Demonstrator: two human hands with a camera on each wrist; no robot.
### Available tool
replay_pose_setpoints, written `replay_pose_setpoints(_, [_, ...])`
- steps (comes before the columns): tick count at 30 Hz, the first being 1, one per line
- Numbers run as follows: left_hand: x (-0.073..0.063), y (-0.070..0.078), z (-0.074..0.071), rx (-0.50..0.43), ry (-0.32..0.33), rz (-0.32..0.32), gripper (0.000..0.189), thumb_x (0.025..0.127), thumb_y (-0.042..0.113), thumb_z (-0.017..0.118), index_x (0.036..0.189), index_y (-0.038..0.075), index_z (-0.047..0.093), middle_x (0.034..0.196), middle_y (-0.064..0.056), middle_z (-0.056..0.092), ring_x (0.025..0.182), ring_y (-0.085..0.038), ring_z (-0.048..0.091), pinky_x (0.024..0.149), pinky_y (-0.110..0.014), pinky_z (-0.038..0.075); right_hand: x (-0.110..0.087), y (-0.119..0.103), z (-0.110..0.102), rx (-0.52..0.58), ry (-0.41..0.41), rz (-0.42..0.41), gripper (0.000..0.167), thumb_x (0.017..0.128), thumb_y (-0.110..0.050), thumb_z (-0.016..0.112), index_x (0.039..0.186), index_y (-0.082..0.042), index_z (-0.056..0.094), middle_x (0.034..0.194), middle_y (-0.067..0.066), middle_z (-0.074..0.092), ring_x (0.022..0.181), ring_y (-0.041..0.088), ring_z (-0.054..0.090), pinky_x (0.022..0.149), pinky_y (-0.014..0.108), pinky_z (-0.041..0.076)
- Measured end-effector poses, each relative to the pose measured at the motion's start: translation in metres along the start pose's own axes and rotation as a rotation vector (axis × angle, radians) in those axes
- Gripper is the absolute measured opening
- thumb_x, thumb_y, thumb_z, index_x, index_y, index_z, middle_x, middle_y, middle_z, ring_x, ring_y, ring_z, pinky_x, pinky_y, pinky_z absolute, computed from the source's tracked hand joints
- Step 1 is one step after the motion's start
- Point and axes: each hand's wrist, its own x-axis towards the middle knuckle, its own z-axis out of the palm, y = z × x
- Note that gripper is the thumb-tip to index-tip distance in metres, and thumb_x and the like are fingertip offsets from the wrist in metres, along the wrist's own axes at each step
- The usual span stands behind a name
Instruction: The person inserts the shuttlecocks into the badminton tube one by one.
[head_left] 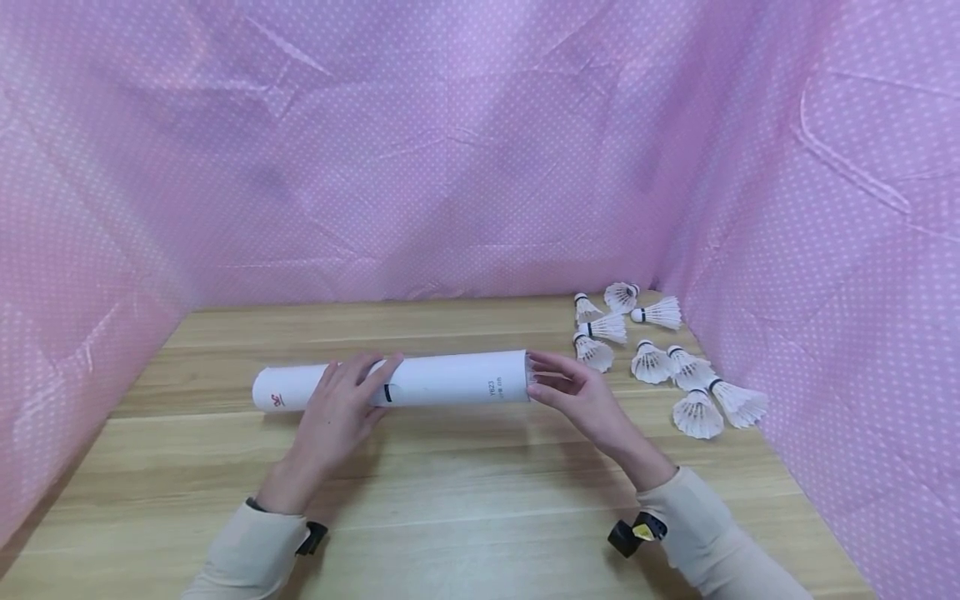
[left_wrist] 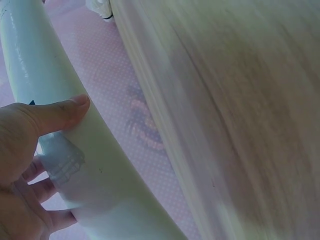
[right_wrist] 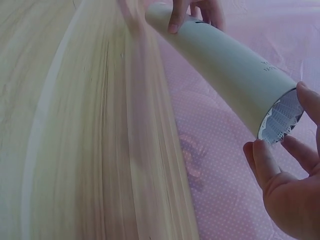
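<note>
A long white shuttlecock tube [head_left: 457, 379] is held sideways above the wooden table, its open end to the right. My left hand [head_left: 339, 408] grips it around the middle, thumb on the near side in the left wrist view, fingers wrapped over it. At the open end, my right hand [head_left: 581, 400] holds the feather skirt of a shuttlecock [right_wrist: 281, 116] sitting in the mouth, thumb and fingers set across its edge. That shuttlecock's feathers lie about level with the rim; its cork is hidden inside. Whether the right fingertips also press the rim is hard to tell.
Several loose white shuttlecocks [head_left: 651, 363] lie in a scattered group at the table's right side, beyond the right hand. Pink dotted cloth [head_left: 450, 167] hangs along the back and both sides of the wooden table [head_left: 450, 517]. Each wrist wears a small black camera.
</note>
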Motion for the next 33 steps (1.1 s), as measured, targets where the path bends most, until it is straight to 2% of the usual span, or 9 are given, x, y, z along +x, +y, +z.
replay_pose_setpoints(11, [-0.002,-0.002,0.001,0.014,-0.003,-0.005,0.092,0.067,0.003,0.093,0.146,0.022,0.051,0.131,-0.014,0.057,0.120,-0.037,0.054,0.107,-0.067,0.035,-0.001,0.000,0.002,0.025,-0.025,0.038,0.062,0.091,-0.007,0.074,0.147,-0.002,0.047,0.142,0.024,0.050,0.126,0.038,0.056,0.099,0.034,0.051])
replay_pose_setpoints(15, [-0.003,-0.003,0.000,0.022,-0.006,-0.006,0.093,0.066,0.003,0.093,0.146,0.022,0.051,0.132,-0.014,0.056,0.121,-0.037,0.054,0.107,-0.067,0.034,-0.002,0.004,-0.004,0.024,-0.045,0.025,0.063,0.092,-0.006,0.072,0.148,0.001,0.045,0.140,0.026,0.052,0.127,0.040,0.055,0.099,0.035,0.051])
replay_pose_setpoints(19, [-0.004,-0.005,-0.002,0.023,0.004,0.000,0.092,0.065,0.002,0.093,0.146,0.020,0.052,0.131,-0.015,0.057,0.120,-0.037,0.054,0.106,-0.067,0.035,-0.003,0.010,-0.015,-0.024,-0.035,0.022,0.060,0.092,-0.008,0.072,0.146,-0.001,0.047,0.139,0.023,0.054,0.128,0.041,0.054,0.099,0.033,0.051])
replay_pose_setpoints(23, [-0.006,-0.007,-0.004,0.026,0.007,-0.002,0.091,0.065,0.002,0.093,0.145,0.019,0.053,0.131,-0.016,0.057,0.120,-0.038,0.054,0.106,-0.067,0.035,-0.001,0.015,-0.028,-0.092,0.008,0.029,0.057,0.091,-0.010,0.075,0.142,-0.001,0.051,0.138,0.021,0.056,0.127,0.043,0.053,0.097,0.030,0.052])
replay_pose_setpoints(27, [-0.007,-0.008,-0.005,0.027,0.004,-0.018,0.090,0.066,0.001,0.093,0.144,0.019,0.053,0.132,-0.017,0.057,0.120,-0.039,0.054,0.106,-0.068,0.034,0.003,0.022,-0.041,-0.152,0.086,0.003,0.055,0.089,-0.008,0.077,0.138,0.001,0.054,0.136,0.020,0.057,0.125,0.039,0.055,0.096,0.029,0.052])
replay_pose_setpoints(33, [-0.007,-0.013,-0.004,0.036,-0.011,-0.045,0.089,0.067,-0.001,0.091,0.144,0.018,0.053,0.130,-0.018,0.057,0.119,-0.041,0.054,0.105,-0.071,0.033,0.008,0.029,-0.057,-0.278,0.247,-0.061,0.052,0.086,-0.009,0.080,0.132,0.004,0.058,0.134,0.022,0.058,0.121,0.041,0.056,0.102,0.045,0.049])
